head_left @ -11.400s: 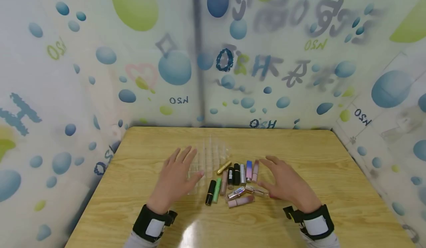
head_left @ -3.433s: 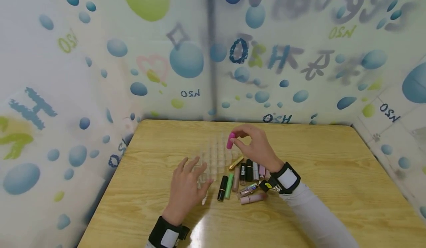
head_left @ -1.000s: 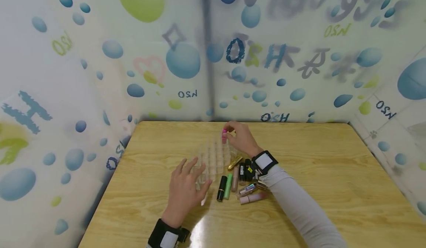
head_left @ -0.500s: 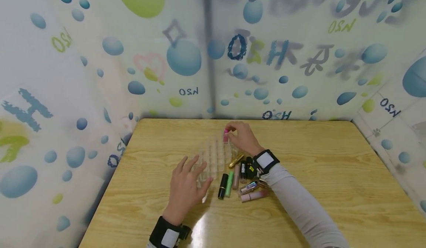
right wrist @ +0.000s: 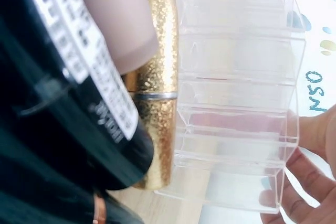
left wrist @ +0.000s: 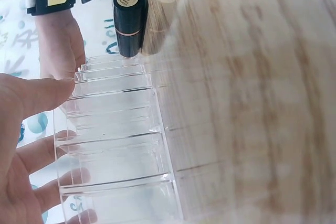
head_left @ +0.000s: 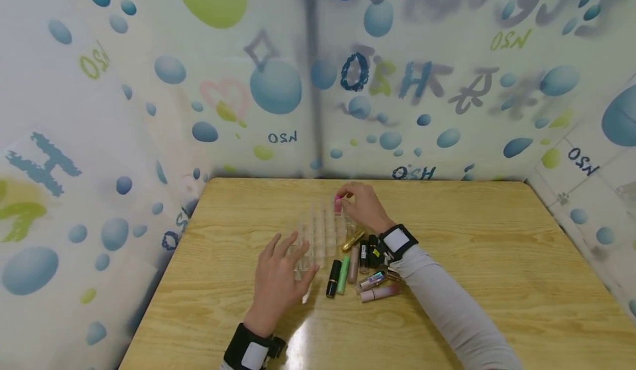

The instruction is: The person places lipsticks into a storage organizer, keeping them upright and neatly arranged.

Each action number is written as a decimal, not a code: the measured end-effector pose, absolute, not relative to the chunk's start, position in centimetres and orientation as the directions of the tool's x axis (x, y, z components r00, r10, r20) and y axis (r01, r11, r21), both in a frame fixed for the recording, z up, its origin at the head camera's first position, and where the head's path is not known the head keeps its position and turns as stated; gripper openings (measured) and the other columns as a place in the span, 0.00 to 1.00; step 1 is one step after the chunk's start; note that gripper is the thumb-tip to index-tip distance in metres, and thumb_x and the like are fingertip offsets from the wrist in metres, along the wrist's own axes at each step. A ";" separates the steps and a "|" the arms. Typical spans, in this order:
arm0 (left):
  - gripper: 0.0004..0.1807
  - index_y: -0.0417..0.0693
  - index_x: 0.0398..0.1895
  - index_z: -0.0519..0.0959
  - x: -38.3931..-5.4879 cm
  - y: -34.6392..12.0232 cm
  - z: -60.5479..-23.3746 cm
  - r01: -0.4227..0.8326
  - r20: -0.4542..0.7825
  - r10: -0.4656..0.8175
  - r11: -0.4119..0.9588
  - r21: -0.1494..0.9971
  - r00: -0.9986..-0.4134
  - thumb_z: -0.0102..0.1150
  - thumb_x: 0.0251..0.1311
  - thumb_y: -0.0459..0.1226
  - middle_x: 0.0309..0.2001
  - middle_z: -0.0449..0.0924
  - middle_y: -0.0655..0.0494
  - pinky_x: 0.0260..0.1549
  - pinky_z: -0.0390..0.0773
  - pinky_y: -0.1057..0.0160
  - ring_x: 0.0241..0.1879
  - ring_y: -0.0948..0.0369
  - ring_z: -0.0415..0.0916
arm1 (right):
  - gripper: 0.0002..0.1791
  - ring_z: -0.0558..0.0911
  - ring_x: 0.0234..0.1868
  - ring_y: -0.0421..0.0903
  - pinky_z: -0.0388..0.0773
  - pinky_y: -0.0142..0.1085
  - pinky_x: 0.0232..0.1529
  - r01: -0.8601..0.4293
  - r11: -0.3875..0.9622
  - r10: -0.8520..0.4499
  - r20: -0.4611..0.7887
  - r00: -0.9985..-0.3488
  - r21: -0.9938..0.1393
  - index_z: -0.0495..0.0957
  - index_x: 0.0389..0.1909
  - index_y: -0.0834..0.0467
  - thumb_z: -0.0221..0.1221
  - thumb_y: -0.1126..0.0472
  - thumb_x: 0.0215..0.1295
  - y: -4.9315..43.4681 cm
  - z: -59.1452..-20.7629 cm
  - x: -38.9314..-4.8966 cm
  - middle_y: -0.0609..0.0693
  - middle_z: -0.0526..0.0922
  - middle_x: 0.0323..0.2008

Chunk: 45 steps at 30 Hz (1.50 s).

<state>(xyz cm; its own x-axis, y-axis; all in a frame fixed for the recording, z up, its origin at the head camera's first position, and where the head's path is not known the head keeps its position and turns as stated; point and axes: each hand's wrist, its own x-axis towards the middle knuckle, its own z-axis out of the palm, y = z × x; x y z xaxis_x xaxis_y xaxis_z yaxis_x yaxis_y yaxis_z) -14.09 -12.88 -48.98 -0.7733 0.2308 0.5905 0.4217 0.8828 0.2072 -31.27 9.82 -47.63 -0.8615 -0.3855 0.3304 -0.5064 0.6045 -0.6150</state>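
Note:
My right hand (head_left: 365,207) pinches a pink lipstick tube (head_left: 338,205) upright at the far right corner of a clear plastic organizer (head_left: 318,234). In the right wrist view the tube's pink body (right wrist: 236,121) shows through the clear walls, inside a compartment. My left hand (head_left: 280,279) rests against the organizer's near left side, its fingers spread; in the left wrist view the thumb (left wrist: 44,95) touches the edge and the other fingertips show through the plastic. Beside the organizer lie a gold glitter tube (right wrist: 160,87) and a black lipstick (left wrist: 129,19).
More cosmetic tubes lie on the wooden table (head_left: 199,281) right of the organizer: a green one (head_left: 343,275), a mauve one (head_left: 353,265), a black labelled one (head_left: 364,257), a shiny silver one (head_left: 371,280) and a pale pink one (head_left: 380,292). My right forearm passes over some.
From empty above the table, my right hand came to hold the pink lipstick, then carried it left and down to the organizer's far corner. The left hand settled at the organizer's side and stayed.

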 end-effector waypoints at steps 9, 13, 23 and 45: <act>0.27 0.46 0.51 0.90 -13.7 -12.5 -49.3 0.411 0.581 0.219 0.885 0.220 -0.784 0.75 0.53 0.53 0.59 0.84 0.39 0.63 0.74 0.37 0.62 0.39 0.78 | 0.08 0.82 0.49 0.52 0.80 0.47 0.54 -0.482 0.605 -0.386 0.297 -0.874 -0.634 0.88 0.44 0.59 0.63 0.64 0.68 10.2 -47.7 -31.0 0.53 0.89 0.45; 0.27 0.46 0.51 0.90 -13.6 -12.5 -49.3 0.405 0.580 0.212 0.886 0.226 -0.786 0.73 0.54 0.54 0.59 0.84 0.39 0.61 0.75 0.37 0.62 0.38 0.77 | 0.10 0.82 0.51 0.51 0.79 0.47 0.55 -0.464 0.608 -0.378 0.278 -0.883 -0.645 0.88 0.46 0.59 0.62 0.63 0.68 10.5 -47.5 -30.7 0.52 0.88 0.47; 0.28 0.46 0.52 0.89 -13.5 -12.5 -49.1 0.388 0.553 0.214 0.895 0.219 -0.805 0.74 0.53 0.54 0.60 0.83 0.39 0.60 0.75 0.36 0.63 0.37 0.76 | 0.12 0.83 0.50 0.53 0.80 0.49 0.55 -0.509 0.613 -0.395 0.323 -0.860 -0.605 0.88 0.48 0.60 0.64 0.59 0.70 11.9 -46.5 -29.9 0.54 0.88 0.48; 0.28 0.45 0.57 0.85 -13.5 -11.6 -47.1 0.392 0.463 0.229 0.871 0.296 -0.856 0.74 0.55 0.49 0.66 0.78 0.40 0.59 0.73 0.31 0.66 0.32 0.70 | 0.10 0.84 0.45 0.50 0.81 0.50 0.49 -0.488 0.624 -0.367 0.322 -0.873 -0.610 0.87 0.48 0.58 0.61 0.63 0.72 18.6 -45.9 -25.1 0.53 0.87 0.45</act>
